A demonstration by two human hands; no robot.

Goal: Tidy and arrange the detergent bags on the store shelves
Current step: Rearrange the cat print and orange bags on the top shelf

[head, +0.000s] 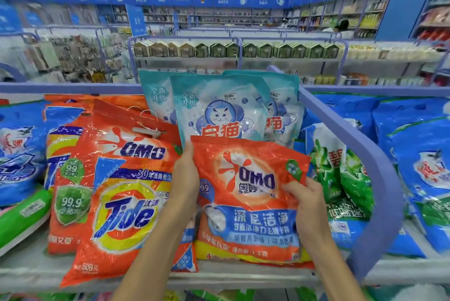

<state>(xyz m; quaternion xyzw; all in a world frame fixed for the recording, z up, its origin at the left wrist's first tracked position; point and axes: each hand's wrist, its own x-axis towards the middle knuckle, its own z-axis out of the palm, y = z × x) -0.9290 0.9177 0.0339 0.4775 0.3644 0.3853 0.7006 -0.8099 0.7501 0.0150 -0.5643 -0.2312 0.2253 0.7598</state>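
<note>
The OMO bag (pixel 246 191) is held face-out over the shelf (pixel 29 266), a little left of the divider (pixel 365 154). The edge farther from the divider is gripped by the left hand (pixel 186 174), its fingers wrapped out of sight behind the film. The lower corner nearer the divider is pinched by the right hand (pixel 308 205), thumb laid on the print. Neither hand is free.

And the step in hand? It is judged to be the seating of this bag in the front row. It would be done well if the bag were lowered base first and square to the shelf edge. The powder should be settled downward so the bag stands, and the logo kept forward. The grip should be let go only once the bag is steady.

Green bags (pixel 341 174) are wedged between the OMO bag and the divider. Cat bags (pixel 219 110) are stood up toward the divider's far end. Farther left of the divider, a Tide bag (pixel 121 215) and a second OMO bag (pixel 136 149) are seen lying askew. Blue bags (pixel 418 154) are stacked on the divider's other side.

Whether the held bag's base touches the shelf cannot be told, as it is masked by the forearms. The cat bags' lower halves are covered. A small pack (pixel 185 252) below the left forearm is mostly hidden. The distant aisles are too blurred to read.
</note>
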